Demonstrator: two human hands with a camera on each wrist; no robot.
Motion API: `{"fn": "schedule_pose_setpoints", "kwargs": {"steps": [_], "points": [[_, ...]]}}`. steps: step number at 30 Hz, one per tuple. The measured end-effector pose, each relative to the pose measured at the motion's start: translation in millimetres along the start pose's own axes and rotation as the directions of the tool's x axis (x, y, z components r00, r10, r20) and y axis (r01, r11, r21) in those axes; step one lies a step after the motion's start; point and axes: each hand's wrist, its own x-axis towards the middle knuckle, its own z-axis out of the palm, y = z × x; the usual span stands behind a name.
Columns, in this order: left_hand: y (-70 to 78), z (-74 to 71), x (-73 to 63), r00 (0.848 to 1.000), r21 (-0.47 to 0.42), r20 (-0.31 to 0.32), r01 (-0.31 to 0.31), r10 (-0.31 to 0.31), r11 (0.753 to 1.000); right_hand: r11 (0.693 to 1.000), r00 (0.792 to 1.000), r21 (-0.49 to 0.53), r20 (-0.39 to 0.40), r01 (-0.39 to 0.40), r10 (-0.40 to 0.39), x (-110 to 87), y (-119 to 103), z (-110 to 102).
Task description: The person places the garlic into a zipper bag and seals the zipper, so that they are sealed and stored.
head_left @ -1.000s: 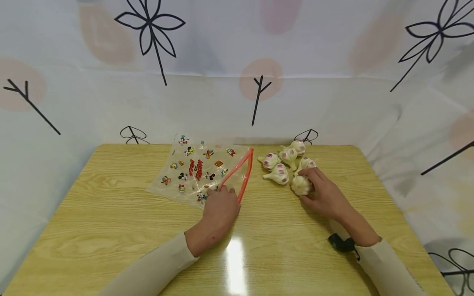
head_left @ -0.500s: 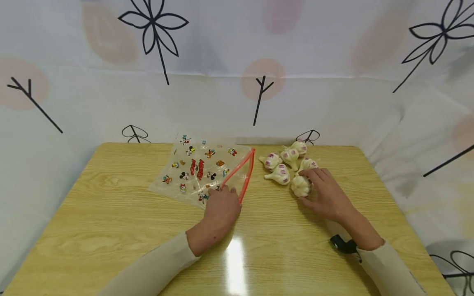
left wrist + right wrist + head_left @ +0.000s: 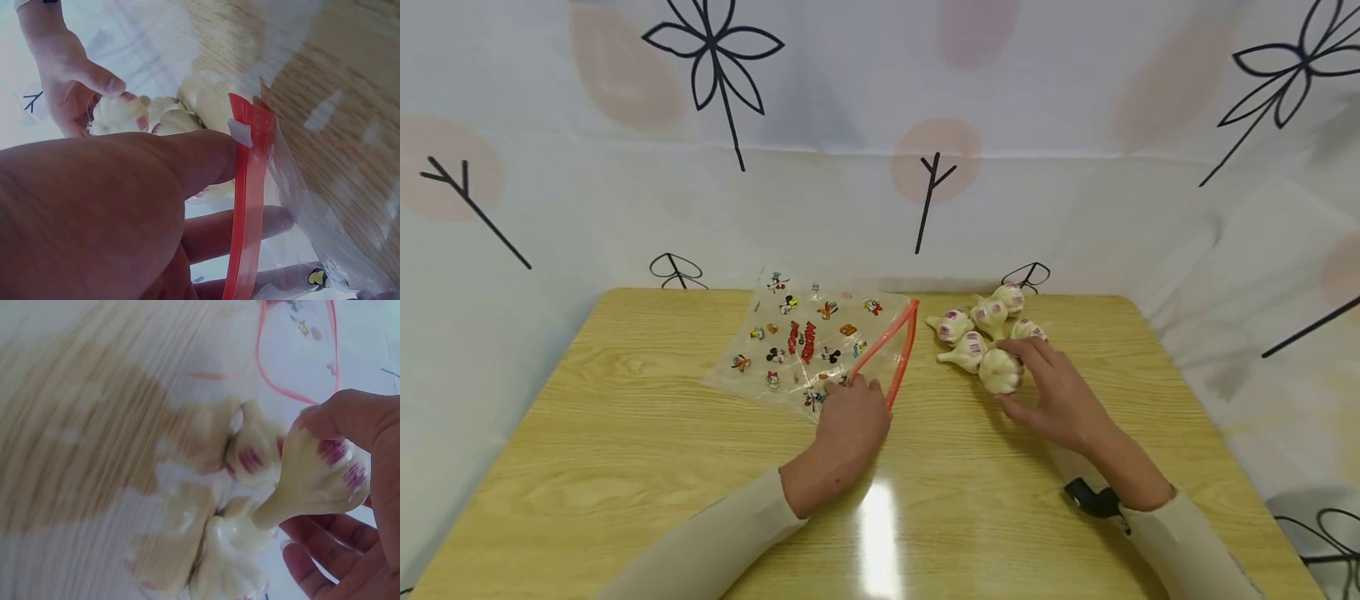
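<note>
A clear zip bag (image 3: 775, 333) with cartoon prints and a red zipper strip (image 3: 904, 358) lies on the table. My left hand (image 3: 853, 429) pinches its near edge at the mouth; in the left wrist view the thumb lies against the red strip (image 3: 247, 206), with fingers behind it. The mouth gapes toward the right. My right hand (image 3: 1060, 404) grips a garlic bulb (image 3: 1001, 372) between thumb and fingers; in the right wrist view that garlic bulb (image 3: 322, 472) has its stem pointing away from the palm. Several other garlic bulbs (image 3: 966, 353) lie just beyond.
The wooden table (image 3: 715, 475) ends at a white patterned cloth (image 3: 820, 217) behind and on both sides. A black wrist strap piece (image 3: 1092, 498) hangs under my right wrist. The loose bulbs sit close together near the back edge.
The right hand has shifted the gripped garlic bulb slightly left, and it now looks raised beside the other bulbs. The left hand and the bag have stayed in place.
</note>
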Motion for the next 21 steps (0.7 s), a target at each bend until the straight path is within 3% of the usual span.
{"fn": "schedule_pose_setpoints", "kwargs": {"steps": [12,21], "points": [[0.1,-0.1,1.7,1.0,-0.012,0.022,0.012,-0.011,1.0,0.998,0.999,0.061,0.034,0.017,-0.019,19.4,-16,12],[1.1,-0.6,0.1,1.0,-0.009,0.005,0.001,-0.001,1.0,0.996,0.997,0.073,0.056,0.041,-0.045,31.5,-33,18]]}}
